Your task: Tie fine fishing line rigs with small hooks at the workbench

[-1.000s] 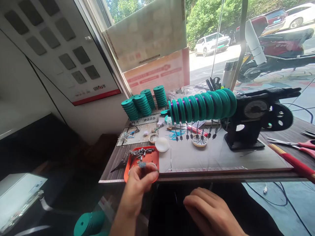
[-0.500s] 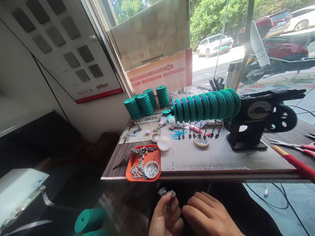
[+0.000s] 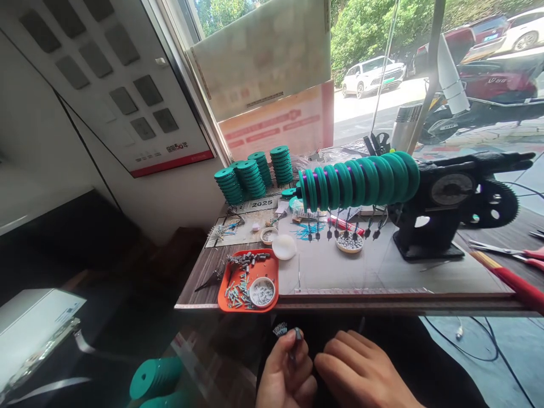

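Note:
My left hand (image 3: 285, 371) is below the table's front edge, over my dark-clothed lap. Its thumb and fingers pinch a small dark grey piece (image 3: 298, 335), whose kind I cannot make out. Just behind the thumb shows a fan-shaped bunch of thin silvery bits (image 3: 280, 328); I cannot tell if the hand holds it. My right hand (image 3: 361, 365) lies beside the left one, back upward, fingers curled in. Whatever is in those fingers is hidden. On the table above, a black winding stand (image 3: 429, 226) carries a row of green spools (image 3: 357, 182) with small dark weights hanging below.
An orange tray (image 3: 223, 292) with metal parts and a small bowl sits at the table's left front edge. Further back are stacked green spools (image 3: 250, 177) and a dish of grey beads (image 3: 349, 242). Scissors (image 3: 505, 249) lie at the right. More green spools (image 3: 155, 377) are lower left.
The view has shifted very slightly, so the stand and spools appear a little further right. Both hands keep the same pose.

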Demonstrator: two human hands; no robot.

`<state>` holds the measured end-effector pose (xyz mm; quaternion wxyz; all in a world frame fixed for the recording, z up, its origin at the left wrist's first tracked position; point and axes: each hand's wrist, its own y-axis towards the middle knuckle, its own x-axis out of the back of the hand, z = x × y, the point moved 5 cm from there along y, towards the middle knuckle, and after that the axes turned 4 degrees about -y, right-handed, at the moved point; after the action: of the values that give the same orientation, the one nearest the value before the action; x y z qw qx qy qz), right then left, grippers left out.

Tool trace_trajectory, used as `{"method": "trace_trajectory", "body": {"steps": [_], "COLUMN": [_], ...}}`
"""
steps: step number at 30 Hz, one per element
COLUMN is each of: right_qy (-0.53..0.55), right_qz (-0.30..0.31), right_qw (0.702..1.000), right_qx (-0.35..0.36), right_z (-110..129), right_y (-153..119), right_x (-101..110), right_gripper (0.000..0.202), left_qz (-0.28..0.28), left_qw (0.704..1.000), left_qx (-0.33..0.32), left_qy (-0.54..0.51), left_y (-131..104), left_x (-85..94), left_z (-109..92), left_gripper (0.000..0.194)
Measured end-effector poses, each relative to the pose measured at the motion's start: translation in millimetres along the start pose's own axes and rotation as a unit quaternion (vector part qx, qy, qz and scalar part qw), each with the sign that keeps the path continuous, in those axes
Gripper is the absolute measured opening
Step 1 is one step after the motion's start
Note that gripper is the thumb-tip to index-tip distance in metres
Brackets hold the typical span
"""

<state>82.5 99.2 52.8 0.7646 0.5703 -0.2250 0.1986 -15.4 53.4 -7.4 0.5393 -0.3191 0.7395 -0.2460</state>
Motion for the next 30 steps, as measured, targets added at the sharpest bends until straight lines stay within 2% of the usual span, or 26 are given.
{"method": "trace_trajectory", "body": {"steps": [8, 13, 18, 24, 30], "right_qy": [-0.002, -0.004, -0.009, -0.017, -0.029], "right_qz": [0.008, 0.009, 0.008, 0.019, 0.01], "right_qw": [1.0, 1.0, 0.999, 0.997, 0.997], "right_qx": [0.004, -0.003, -0.033, -0.069, -0.076], "right_z": [-1, 0, -4, -7, -8], "right_y": [-1, -1, 1, 6, 5], "right_x": [-1, 0, 2, 2, 4], "right_gripper": [0.032, 0.032, 0.028, 0.03, 0.027], "left_qz": [0.003, 0.028, 0.031, 0.039, 0.009], "left_qw": [1.0, 1.0, 0.999, 0.994, 0.969], "left_qx": [0.008, 0.006, 0.012, -0.084, -0.177], "left_qy": [-0.005, 0.005, 0.022, 0.063, 0.171], "left_y": [-1, 2, 1, -6, -5], "left_x": [3.3, 4.2, 6.9, 4.2, 14.3], "left_z": [2, 1, 2, 4, -1], "left_gripper": [0.043, 0.039, 0.035, 0.032, 0.025]}}
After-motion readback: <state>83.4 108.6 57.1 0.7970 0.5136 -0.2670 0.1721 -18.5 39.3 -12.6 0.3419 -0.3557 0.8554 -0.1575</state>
